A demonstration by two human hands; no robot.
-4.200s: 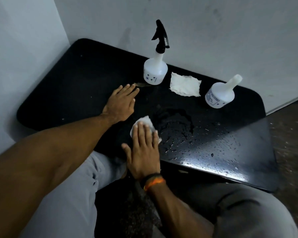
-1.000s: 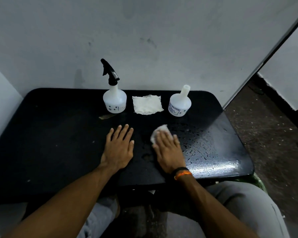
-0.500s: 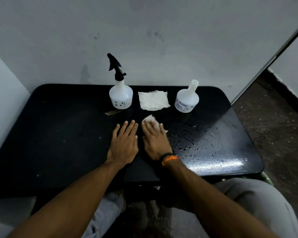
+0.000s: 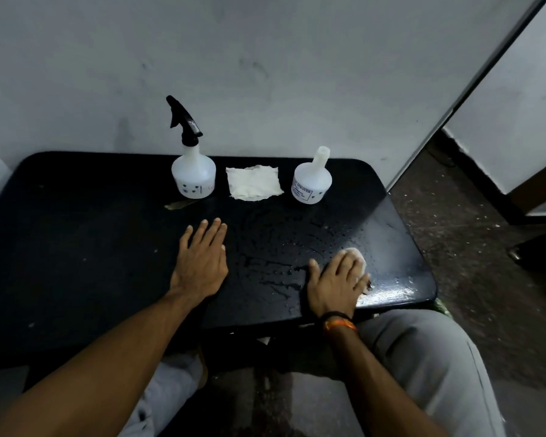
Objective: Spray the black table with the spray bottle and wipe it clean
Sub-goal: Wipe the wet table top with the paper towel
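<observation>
- The black table (image 4: 76,247) fills the middle of the view; it looks stiff and smooth, and its right half is wet with droplets, so I judge it slippery there.
- The right hand (image 4: 334,285) lies flat, fingers spread, pressing a small white wipe (image 4: 358,255) on the table at about 4 o'clock from its centre, near the front right edge.
- The wipe looks soft, thin and probably soaked; best handled under a flat palm, not pinched.
- The left hand (image 4: 200,263) rests open and empty, palm down, at the table's centre.
- The spray bottle (image 4: 193,171) stands upright at 12 o'clock by the wall; light plastic, I judge, best taken at the neck under the trigger.
- Counted: two bottles, one with a trigger and one capless bottle (image 4: 311,181) at 1 o'clock; two wipes, the spare folded wipe (image 4: 254,182) between the bottles; two hands.
</observation>
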